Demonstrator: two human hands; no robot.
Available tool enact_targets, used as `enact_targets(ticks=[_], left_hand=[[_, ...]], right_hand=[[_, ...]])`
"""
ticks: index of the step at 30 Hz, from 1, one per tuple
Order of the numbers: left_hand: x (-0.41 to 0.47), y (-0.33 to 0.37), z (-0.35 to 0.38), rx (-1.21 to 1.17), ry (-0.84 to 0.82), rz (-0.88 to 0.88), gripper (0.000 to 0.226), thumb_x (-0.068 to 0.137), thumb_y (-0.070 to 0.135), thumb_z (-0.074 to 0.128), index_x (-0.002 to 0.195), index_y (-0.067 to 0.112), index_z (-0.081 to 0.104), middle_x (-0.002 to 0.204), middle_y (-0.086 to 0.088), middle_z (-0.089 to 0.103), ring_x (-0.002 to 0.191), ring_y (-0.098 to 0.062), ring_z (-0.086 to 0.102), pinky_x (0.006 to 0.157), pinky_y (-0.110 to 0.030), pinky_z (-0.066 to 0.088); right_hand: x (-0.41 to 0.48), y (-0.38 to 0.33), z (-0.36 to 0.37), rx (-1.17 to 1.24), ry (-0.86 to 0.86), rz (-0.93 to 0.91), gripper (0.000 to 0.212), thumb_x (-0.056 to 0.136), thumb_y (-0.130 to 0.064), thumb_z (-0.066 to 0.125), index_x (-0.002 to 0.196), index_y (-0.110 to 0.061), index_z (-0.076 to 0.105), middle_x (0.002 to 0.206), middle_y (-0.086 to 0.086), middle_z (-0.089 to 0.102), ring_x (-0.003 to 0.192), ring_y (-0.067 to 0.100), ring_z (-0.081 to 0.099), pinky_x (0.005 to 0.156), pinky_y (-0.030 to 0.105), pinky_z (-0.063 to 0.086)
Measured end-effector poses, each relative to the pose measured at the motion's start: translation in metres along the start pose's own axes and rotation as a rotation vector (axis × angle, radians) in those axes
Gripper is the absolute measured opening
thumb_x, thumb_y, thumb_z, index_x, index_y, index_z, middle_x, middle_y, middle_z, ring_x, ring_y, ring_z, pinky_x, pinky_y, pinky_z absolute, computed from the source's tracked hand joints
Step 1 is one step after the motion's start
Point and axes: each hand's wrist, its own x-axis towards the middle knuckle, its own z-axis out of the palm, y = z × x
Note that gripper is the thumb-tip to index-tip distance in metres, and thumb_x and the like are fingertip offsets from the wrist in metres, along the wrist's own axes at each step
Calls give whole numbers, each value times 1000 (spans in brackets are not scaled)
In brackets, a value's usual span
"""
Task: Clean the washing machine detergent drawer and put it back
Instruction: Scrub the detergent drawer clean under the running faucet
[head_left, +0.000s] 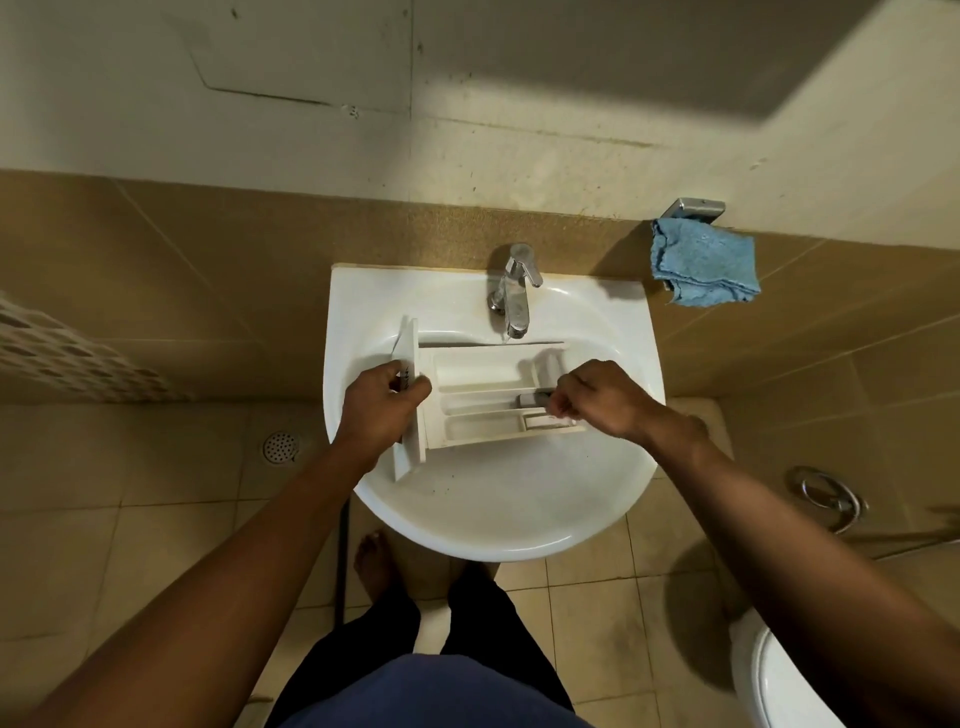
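Note:
The white detergent drawer (483, 400) lies across the basin of the white sink (498, 519), compartments up, its front panel to the left. My left hand (382, 400) grips that front panel. My right hand (597, 397) is closed on a small brush (532, 399), whose head sits inside the drawer's right compartment; its handle is hidden in my fist. The chrome tap (514, 291) stands behind the drawer, and a thin stream of water falls from its spout.
A blue cloth (701, 265) hangs on a metal holder on the wall to the right. A toilet rim (779, 680) shows at the lower right, a floor drain (280, 447) at the left. My bare foot stands under the sink.

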Motion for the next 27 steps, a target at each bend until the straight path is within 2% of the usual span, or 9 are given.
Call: enact_targets(ticks=[2, 4, 8, 12, 15, 18, 21, 24, 27], left_hand=[[1, -1, 1, -3, -6, 4, 22, 96, 33, 70, 110, 17, 73, 95, 3, 71, 90, -24, 71, 76, -51, 65], [1, -2, 3, -7, -5, 7, 18, 96, 33, 71, 107, 18, 72, 95, 1, 72, 91, -24, 71, 76, -51, 65], [1, -1, 5, -3, 11, 6, 14, 95, 33, 73, 100, 21, 68, 94, 1, 70, 91, -26, 70, 78, -53, 64], [0, 2, 4, 1, -2, -13, 20, 94, 33, 74, 103, 15, 71, 94, -3, 71, 89, -29, 70, 74, -54, 64], [-2, 3, 4, 28, 6, -8, 34, 92, 36, 74, 105, 5, 72, 93, -10, 72, 88, -32, 71, 76, -57, 63], [-4, 4, 3, 16, -6, -12, 39, 84, 43, 72, 97, 6, 70, 94, -16, 71, 89, -37, 70, 74, -59, 62], [-4, 5, 1, -3, -29, -19, 38, 87, 38, 73, 102, 3, 70, 94, -17, 71, 90, -38, 71, 69, -60, 62], [-5, 6, 1, -2, -24, -7, 32, 91, 34, 73, 104, 4, 71, 95, -12, 72, 90, -35, 72, 75, -60, 62], [-6, 6, 2, -4, -21, -11, 39, 86, 38, 72, 103, 4, 71, 94, -13, 72, 90, -36, 71, 75, -61, 62]], right_hand=[[-7, 10, 3, -55, 84, -52, 47, 96, -35, 44, 78, -11, 80, 82, 3, 78, 80, 20, 72, 86, 41, 55], [-20, 11, 14, -138, 157, -126, 46, 102, -33, 43, 84, -12, 79, 87, 7, 78, 82, 24, 71, 81, 39, 54], [-48, 2, 64, -358, 93, -363, 40, 102, -36, 34, 96, -12, 65, 89, 9, 71, 79, 32, 66, 70, 40, 51], [-48, 24, 52, -316, 274, -245, 33, 99, -30, 44, 110, -16, 71, 105, 8, 77, 90, 34, 70, 91, 35, 51], [-47, 12, 74, -455, 241, -234, 28, 98, -28, 49, 109, -13, 69, 108, 11, 74, 97, 35, 68, 83, 33, 49], [-55, 2, 90, -442, 219, -386, 32, 96, -22, 56, 121, -8, 69, 122, 12, 73, 109, 30, 69, 90, 36, 57], [-56, 24, 66, -399, 346, -325, 33, 91, -12, 59, 122, -11, 71, 127, 6, 72, 108, 28, 70, 95, 34, 56], [-54, 18, 84, -437, 360, -290, 30, 94, -20, 56, 118, -8, 69, 120, 11, 72, 106, 30, 68, 105, 40, 51], [-54, 2, 108, -429, 282, -389, 42, 96, -28, 54, 129, -5, 64, 129, 14, 68, 117, 34, 63, 111, 42, 47]])
